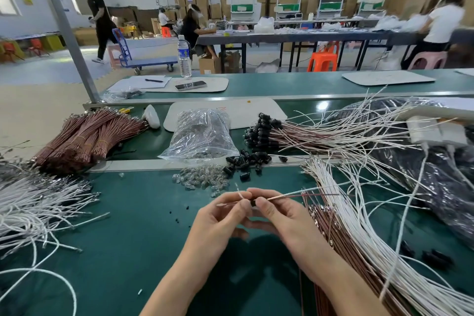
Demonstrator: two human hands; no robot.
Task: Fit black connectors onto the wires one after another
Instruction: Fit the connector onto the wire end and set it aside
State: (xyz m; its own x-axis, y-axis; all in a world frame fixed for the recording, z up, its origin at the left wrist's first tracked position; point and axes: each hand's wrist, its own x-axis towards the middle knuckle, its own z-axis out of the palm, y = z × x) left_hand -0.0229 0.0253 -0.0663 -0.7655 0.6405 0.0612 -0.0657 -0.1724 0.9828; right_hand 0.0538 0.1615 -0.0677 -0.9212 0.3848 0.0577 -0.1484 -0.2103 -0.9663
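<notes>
Both hands are up just above the desk (143,213), mid-frame, on one wire pair (295,195), which looks like a white and a brown one. The left hand (220,215) has a narrow grip, thumb and forefinger pinching the wire ends (239,194); my read is that this keeps them steady and lined up. The right hand (279,215) has its grip pinched on a black connector (253,203), right against the left fingertips, with the pair trailing off right toward the stock heap (346,213). I'd judge the step to be threading the connector over the ends. The layout makes sense: loose connectors (246,161) sit just beyond the hands, raw wire is at the right for a short pull, and finished pieces (261,131) are parked further back. Clear bulbs (202,179) and a bag (202,133) sit beside the connectors, probably for another step. The connector is mostly covered by fingertips, so I can't tell whether the ends are through or seated. The lower fingers are tucked out of sight. The right background is blurred, and the heaps are cut off at both edges.
</notes>
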